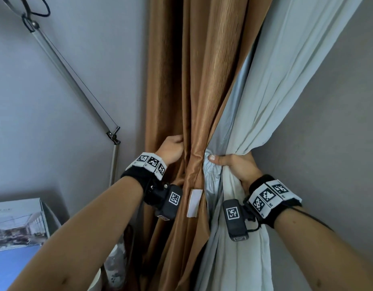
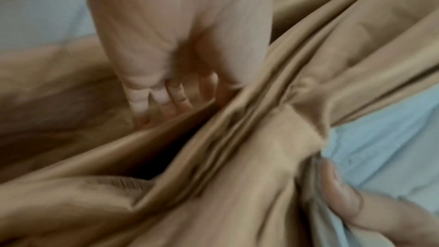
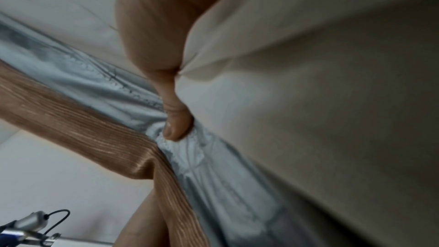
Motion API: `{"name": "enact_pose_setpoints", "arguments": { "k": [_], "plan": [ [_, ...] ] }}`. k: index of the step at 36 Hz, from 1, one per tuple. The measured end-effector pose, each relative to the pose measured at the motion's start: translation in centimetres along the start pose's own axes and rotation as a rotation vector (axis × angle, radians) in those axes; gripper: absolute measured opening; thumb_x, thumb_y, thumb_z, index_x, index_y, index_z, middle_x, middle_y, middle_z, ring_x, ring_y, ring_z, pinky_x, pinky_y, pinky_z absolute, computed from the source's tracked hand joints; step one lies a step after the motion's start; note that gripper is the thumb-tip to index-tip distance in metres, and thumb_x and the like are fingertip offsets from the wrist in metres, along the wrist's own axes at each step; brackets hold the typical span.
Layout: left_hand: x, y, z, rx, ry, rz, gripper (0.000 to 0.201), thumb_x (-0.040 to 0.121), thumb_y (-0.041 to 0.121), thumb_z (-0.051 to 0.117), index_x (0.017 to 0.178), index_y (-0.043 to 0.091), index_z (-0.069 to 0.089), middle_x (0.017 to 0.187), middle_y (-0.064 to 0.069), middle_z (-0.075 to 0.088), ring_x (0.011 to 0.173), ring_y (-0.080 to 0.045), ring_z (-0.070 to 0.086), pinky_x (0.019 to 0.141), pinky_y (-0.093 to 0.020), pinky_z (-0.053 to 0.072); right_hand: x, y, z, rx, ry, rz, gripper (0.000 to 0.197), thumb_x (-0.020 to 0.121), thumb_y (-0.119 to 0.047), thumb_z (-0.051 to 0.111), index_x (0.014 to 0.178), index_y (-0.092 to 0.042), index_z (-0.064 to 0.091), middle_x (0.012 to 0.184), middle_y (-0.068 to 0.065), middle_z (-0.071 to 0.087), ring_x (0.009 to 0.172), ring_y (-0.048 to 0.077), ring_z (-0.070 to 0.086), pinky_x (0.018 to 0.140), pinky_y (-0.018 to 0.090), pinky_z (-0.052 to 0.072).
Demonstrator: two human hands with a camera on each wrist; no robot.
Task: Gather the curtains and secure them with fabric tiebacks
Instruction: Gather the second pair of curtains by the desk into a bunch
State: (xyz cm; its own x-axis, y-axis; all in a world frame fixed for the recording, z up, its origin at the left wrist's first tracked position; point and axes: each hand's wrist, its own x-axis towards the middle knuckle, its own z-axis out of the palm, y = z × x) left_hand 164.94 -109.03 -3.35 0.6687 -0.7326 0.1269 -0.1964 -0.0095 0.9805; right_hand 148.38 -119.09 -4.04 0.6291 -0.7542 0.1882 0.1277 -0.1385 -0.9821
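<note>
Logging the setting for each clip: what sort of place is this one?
Probably a room in a home, by a window. Full-length brown curtain with a pale grey curtain beside it against plain walls, a jointed metal lamp arm at left, and a printed box below.

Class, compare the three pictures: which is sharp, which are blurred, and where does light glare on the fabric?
Head view: sharp, wide-angle, both hands crisp. Left wrist view: soft throughout, the left hand smeared. Right wrist view: blurred at the edges, with bright sheen streaks on the brown curtain.
</note>
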Motion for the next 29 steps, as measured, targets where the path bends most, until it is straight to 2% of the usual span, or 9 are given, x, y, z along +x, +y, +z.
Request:
{"name": "enact_pose_setpoints", "arguments": {
  "k": [3,6,10,12,16,20,22,25,29],
  "plan": [
    [-0.7,-0.2,0.2,-0.172,-0.049,-0.017,0.022,0.1,0.002,0.049,0.108,0.007,0.068,0.09,-0.01,0.073,0.088,-0.026,0.068,0.096,-0.043,0.053,-0.3,-0.1,0.2,0.015,0.014,0.005,0.057,0.062,0.001,0.088,0.115,-0.009,0.069,0.11,0.001,0.075,0.104,0.018,0.07,0.096,0.036,0.054],
    [-1.9,0.0,1.0,-0.314,-0.119,-0.072,0.028,0.103,0.004,0.036,0.115,0.007,0.061,0.095,-0.012,0.069,0.09,-0.024,0.066,0.094,-0.041,0.052,-1.0,-0.4,0.7,0.014,-0.002,0.008,0.054,0.065,0.001,0.086,0.116,-0.008,0.069,0.11,0.001,0.075,0.104,0.018,0.07,0.096,0.036,0.054],
    [-2.8,-0.6,1.5,-0.311,-0.214,-0.095,0.027,0.101,0.008,0.039,0.089,0.006,0.063,0.065,-0.002,0.07,0.061,-0.013,0.067,0.061,-0.022,0.055,-1.9,-0.2,1.7,0.026,-0.009,0.02,0.053,0.066,0.002,0.084,0.116,-0.006,0.069,0.11,0.002,0.075,0.103,0.019,0.071,0.094,0.034,0.055],
    [-3.2,-0.8,1.3,-0.285,-0.25,-0.09,0.025,0.098,0.004,0.044,0.08,0.01,0.061,0.059,0.0,0.068,0.055,-0.011,0.066,0.055,-0.02,0.053,-2.3,-0.4,2.1,0.034,-0.022,0.023,0.051,0.067,0.005,0.082,0.115,-0.004,0.069,0.109,0.004,0.075,0.101,0.019,0.071,0.086,0.028,0.058],
    [-3.7,-0.4,1.1,-0.259,-0.282,-0.102,0.025,0.096,0.003,0.047,0.078,0.012,0.061,0.06,0.0,0.068,0.06,-0.013,0.066,0.059,-0.024,0.053,-2.4,-0.7,1.8,0.028,-0.036,0.025,0.049,0.066,0.006,0.082,0.113,-0.003,0.07,0.105,0.004,0.076,0.093,0.015,0.073,0.07,0.019,0.058],
    [-4.4,0.0,1.4,-0.251,-0.261,-0.12,0.025,0.1,0.01,0.046,0.084,0.012,0.065,0.072,-0.003,0.069,0.076,-0.02,0.065,0.075,-0.031,0.056,-2.1,-0.6,1.6,0.008,0.0,0.012,0.051,0.063,0.005,0.084,0.111,-0.002,0.071,0.105,0.006,0.076,0.098,0.021,0.072,0.09,0.035,0.057],
    [-4.7,0.2,1.7,-0.23,-0.219,-0.119,0.026,0.103,0.022,0.045,0.098,0.011,0.068,0.09,-0.006,0.071,0.092,-0.024,0.066,0.093,-0.037,0.053,-2.1,-0.6,1.5,0.002,0.02,-0.005,0.048,0.064,0.007,0.083,0.11,-0.002,0.071,0.105,0.006,0.076,0.099,0.022,0.072,0.091,0.035,0.056],
    [-4.8,0.2,2.0,-0.157,-0.152,-0.066,0.031,0.103,0.029,0.042,0.107,0.011,0.066,0.112,-0.012,0.07,0.107,-0.026,0.066,0.102,-0.039,0.05,-2.0,-0.6,1.2,-0.014,0.021,-0.013,0.048,0.064,0.006,0.084,0.11,-0.002,0.071,0.105,0.006,0.076,0.099,0.022,0.072,0.093,0.037,0.056],
    [-4.3,-0.8,0.4,0.031,0.089,0.111,0.03,0.095,0.034,0.049,0.099,0.013,0.071,0.095,-0.006,0.073,0.093,-0.024,0.068,0.095,-0.044,0.053,-2.2,-0.6,0.6,-0.007,0.041,-0.004,0.051,0.063,0.006,0.084,0.111,-0.002,0.07,0.104,0.006,0.076,0.1,0.023,0.072,0.092,0.037,0.056]
  ]
}}
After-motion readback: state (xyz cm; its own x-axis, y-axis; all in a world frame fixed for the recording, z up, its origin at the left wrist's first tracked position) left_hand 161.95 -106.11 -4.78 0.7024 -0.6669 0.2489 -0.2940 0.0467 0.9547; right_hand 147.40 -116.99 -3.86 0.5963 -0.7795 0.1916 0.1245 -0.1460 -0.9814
